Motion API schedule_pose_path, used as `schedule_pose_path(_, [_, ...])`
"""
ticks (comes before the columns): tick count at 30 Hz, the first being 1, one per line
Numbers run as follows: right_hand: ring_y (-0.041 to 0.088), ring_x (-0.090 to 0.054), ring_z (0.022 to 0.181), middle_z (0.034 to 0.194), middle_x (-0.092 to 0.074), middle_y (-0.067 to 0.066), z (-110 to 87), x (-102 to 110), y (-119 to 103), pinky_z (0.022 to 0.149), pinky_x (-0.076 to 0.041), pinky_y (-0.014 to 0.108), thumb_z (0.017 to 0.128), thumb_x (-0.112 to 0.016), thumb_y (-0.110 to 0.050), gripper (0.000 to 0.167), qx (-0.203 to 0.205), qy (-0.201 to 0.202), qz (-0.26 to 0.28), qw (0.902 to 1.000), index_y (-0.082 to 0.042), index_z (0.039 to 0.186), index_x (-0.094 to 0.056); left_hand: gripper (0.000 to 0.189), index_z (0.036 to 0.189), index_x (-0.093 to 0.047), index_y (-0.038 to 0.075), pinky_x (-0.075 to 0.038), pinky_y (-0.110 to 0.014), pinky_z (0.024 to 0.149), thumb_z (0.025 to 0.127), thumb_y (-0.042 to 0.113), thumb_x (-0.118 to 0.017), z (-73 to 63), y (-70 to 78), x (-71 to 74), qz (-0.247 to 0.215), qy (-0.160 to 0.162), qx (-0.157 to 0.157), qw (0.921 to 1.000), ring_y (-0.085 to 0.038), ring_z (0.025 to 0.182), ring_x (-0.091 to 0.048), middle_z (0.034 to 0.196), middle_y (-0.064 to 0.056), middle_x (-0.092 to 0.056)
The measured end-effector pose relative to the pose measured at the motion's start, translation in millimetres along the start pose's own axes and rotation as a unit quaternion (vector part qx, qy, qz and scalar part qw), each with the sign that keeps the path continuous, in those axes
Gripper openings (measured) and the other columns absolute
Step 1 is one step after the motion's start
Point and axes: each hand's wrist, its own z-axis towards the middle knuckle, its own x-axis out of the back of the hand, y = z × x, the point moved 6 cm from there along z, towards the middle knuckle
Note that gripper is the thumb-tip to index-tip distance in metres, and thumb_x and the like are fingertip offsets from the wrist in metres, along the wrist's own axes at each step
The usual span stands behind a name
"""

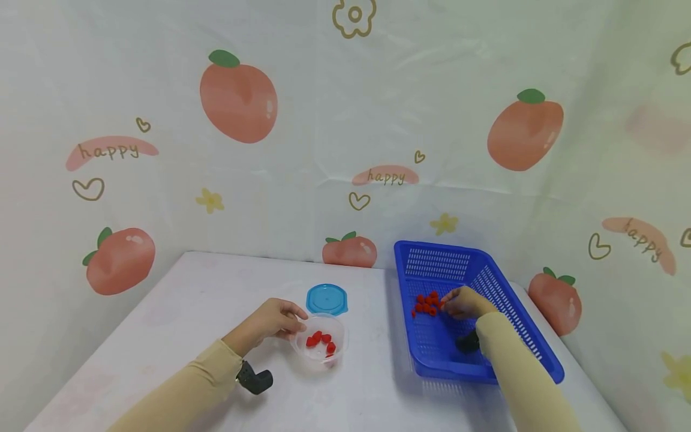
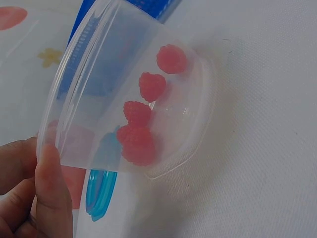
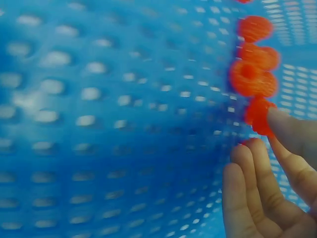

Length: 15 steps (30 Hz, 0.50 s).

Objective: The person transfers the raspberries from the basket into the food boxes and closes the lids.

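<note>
Thrice, left to right, the wall [image 1: 302, 120] reads "happy" [image 1: 110, 150]. Below, the left hand [image 1: 272, 319] pinches a clear tub [image 2: 99, 79] of berries [image 2: 152, 87], a blue lid [image 1: 326, 299] lies behind, and the right hand [image 1: 464, 302] pinches another berry [image 3: 260, 117] inside the basket [image 1: 432, 341].

Below my grip spreads a white tabletop [image 1: 189, 312]; beyond my grip, a creased pale backdrop [image 1: 318, 150] bears red fruit prints [image 1: 239, 102].

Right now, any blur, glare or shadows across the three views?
Head: fairly even light, soft shadow beside the blue basket; right wrist: basket blurred, pale glare patch at frame left, red berries soft-edged; left wrist: dimmer, pale glints on the clear container, soft shadow on the table.
</note>
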Motion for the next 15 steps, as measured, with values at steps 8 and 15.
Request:
schedule_pose_path(8, [0.016, -0.061, 0.073, 0.086, -0.066, 0.009, -0.1, 11, -2, 0.071, -0.058, 0.031, 0.090, -0.062, 0.000, 0.021, 0.010, 0.029, 0.052, 0.9982, 0.014, 0.106, -0.060, 0.022, 0.100, -0.070, 0.005, -0.055, -0.025, 0.059, 0.081, 0.012, -0.077, 0.5, -0.6, 0.6, 0.001, -0.002, -0.003, 1.0000, -0.017, 0.060, -0.057, 0.077, -0.007, -0.061])
schedule_pose_path(15, [0.013, -0.064, 0.078, 0.099, -0.068, 0.013, -0.2, 18, -7, 0.075, -0.058, 0.027, 0.094, -0.059, -0.003, 0.030, 0.037, 0.033, 0.103, 0.9935, 0.016, 0.117, -0.054, 0.021, 0.100, -0.070, 0.005, -0.055, -0.025, 0.059, 0.081, 0.011, -0.077, -0.9, -0.7, 0.1, 0.000, -0.003, -0.004, 1.0000, -0.017, 0.059, -0.056, 0.077, -0.007, -0.060])
